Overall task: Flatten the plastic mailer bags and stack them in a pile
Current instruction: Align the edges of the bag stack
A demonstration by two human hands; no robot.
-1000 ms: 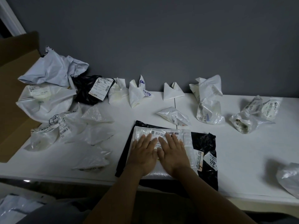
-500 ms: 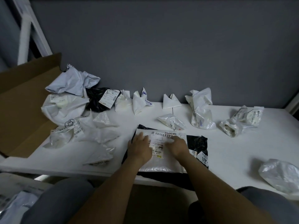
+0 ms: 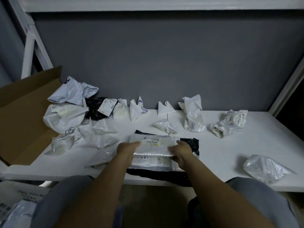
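The left hand (image 3: 127, 148) and right hand (image 3: 181, 150) hold a white mailer (image 3: 153, 146) by its left and right edges. The thumbs lie on top and the fingers curl round the edges, gripping it. It sits almost flat, label up, over the pile (image 3: 151, 161) at the near middle of the worktop (image 3: 230, 145). Its near edge is a little clear of the white bag below. At the bottom of the pile a black bag (image 3: 189, 143) sticks out to the right and along the near edge.

Loose bags crowd the pile. A clear bag (image 3: 102, 156) lies just left of the left wrist. Beyond it a heap (image 3: 79, 134) of crumpled white bags with labels runs up to the far left, where a large grey-white bag (image 3: 72, 94) and a crumpled black one (image 3: 95, 109) sit. The heap leans against an open cardboard box (image 3: 24, 112) at the left edge.

Just beyond the pile's far edge lies a small crumpled bag (image 3: 166, 126). Along the grey wall (image 3: 164, 63) stand folded white bags (image 3: 136, 108), a white triangle (image 3: 165, 107) and a taller bundle (image 3: 192, 112). Two more bundles (image 3: 230, 122) lie far right, well apart from the pile. A clear crumpled bag (image 3: 266, 168) lies near right by the worktop's edge. White frame posts (image 3: 29, 46) rise at both sides.
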